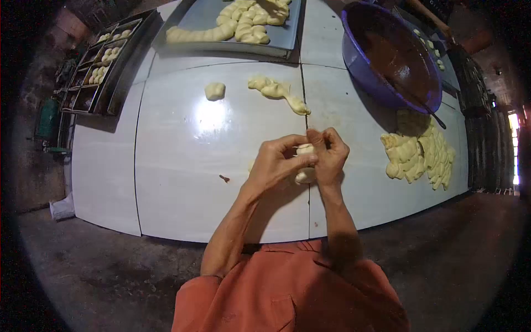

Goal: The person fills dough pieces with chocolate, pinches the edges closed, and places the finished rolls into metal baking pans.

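Note:
Close to my body, both hands meet over a pale piece of dough that bulges out above and below my fingers. My left hand curls around it from the left, thumb across its middle. From the right, my right hand pinches the dough's upper part between thumb and bent fingers. Part of the dough is hidden by the fingers. Farther up the white table lie a twisted dough strip and a small round dough lump. A bit of pale dough peeks out beside my left wrist.
A grey tray of dough pieces sits at the back. A purple basin with brown filling and a utensil handle stands back right, near lumpy dough sheets. Dark compartmented trays hold dough at left. Someone's arm shows at top right.

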Demonstrator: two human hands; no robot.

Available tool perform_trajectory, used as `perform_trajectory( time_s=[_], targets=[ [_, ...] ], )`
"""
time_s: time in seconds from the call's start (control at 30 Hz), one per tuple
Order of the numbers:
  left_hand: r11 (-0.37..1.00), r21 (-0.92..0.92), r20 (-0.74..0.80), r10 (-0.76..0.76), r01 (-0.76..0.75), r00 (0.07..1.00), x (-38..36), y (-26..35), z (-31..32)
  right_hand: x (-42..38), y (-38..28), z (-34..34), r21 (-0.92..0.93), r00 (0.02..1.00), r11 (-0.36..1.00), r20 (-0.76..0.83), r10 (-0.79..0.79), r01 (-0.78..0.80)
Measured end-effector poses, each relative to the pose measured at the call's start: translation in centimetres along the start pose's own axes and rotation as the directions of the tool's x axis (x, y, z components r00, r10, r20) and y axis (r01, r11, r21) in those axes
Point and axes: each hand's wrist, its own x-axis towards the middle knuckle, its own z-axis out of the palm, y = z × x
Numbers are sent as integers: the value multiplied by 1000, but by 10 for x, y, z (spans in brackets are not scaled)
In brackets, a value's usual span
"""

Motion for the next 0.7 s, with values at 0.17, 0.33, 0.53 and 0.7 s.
perform_trajectory(
  time_s=[0.17, 0.33, 0.53, 0.7],
  targets=[
    [992, -54, -169, -122, 114, 978, -4, -8, 5, -19, -14, -23, 40, 974, 998, 222, -54, 46],
    [949, 289, -141, -90, 128, 986, -8, -5, 3, -18, -5, -45, -37, 925, 994, 372, -78, 99],
    [611, 773, 194, 28, -171, 981, -32, -6, -28, -8, 16, -55, -289, 765, 952, 634, 112, 101],
    [395, 888, 265, -25, -234, 964, -34, -31, -20, -19, 12, -50, -272, 740, 845, 643, -197, 461]
  ],
)
